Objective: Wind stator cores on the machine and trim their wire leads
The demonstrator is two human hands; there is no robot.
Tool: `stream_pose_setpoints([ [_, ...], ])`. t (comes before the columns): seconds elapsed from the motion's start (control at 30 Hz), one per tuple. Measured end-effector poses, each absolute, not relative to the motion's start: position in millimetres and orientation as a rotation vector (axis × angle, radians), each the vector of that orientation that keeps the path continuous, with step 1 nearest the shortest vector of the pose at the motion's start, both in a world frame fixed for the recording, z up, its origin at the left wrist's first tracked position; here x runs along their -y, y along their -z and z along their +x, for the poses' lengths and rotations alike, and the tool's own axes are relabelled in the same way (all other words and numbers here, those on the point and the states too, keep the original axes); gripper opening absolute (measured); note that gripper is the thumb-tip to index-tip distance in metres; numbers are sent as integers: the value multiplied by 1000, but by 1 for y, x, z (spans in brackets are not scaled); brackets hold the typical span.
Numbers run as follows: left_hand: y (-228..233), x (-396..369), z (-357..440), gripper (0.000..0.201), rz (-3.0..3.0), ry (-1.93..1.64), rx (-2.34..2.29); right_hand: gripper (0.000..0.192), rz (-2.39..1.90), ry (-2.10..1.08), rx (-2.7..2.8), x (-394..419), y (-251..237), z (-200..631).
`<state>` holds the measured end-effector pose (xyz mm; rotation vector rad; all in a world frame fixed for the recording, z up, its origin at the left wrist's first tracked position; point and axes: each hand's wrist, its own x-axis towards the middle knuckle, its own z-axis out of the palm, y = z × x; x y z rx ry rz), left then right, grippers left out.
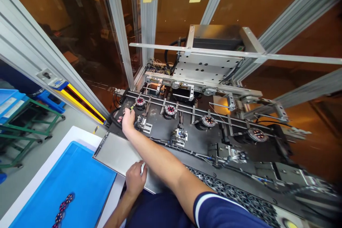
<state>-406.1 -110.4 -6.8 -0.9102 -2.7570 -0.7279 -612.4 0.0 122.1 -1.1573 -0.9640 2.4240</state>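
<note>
My right hand (pixel 128 119) reaches across to the left end of the machine bed, fingers closed on a thin yellow stick-like tool (pixel 133 107). The tool points at the leftmost round part (pixel 140 102), a dark disc with a red-and-black ring of coils on top. Whether its tip touches that part, I cannot tell. A small metal clamp fixture (pixel 143 124) sits just right of the hand. My left hand (pixel 135 179) is curled at the front edge of a bare metal plate (pixel 117 151); what its fingers hold, if anything, is hidden.
Further round parts (pixel 170 110) (pixel 207 122) (pixel 257 134) stand along the rails. A blue tray (pixel 88 174) at the lower left holds several coil parts (pixel 62 206). Many dark metal rings (pixel 235 196) lie along the front. A metal bar (pixel 227 53) crosses above; frame posts (pixel 120 28) stand left.
</note>
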Motion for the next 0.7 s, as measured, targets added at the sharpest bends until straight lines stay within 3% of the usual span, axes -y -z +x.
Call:
stream_pose_setpoints([
  [0.5,5,111,-406,21,-898,728,2774,27,-1142,-2439,931,-2,-123,-618],
  [0.7,5,113,-405,25,-891,701,2751,19,-830,-2630,1030,12,-164,-577],
])
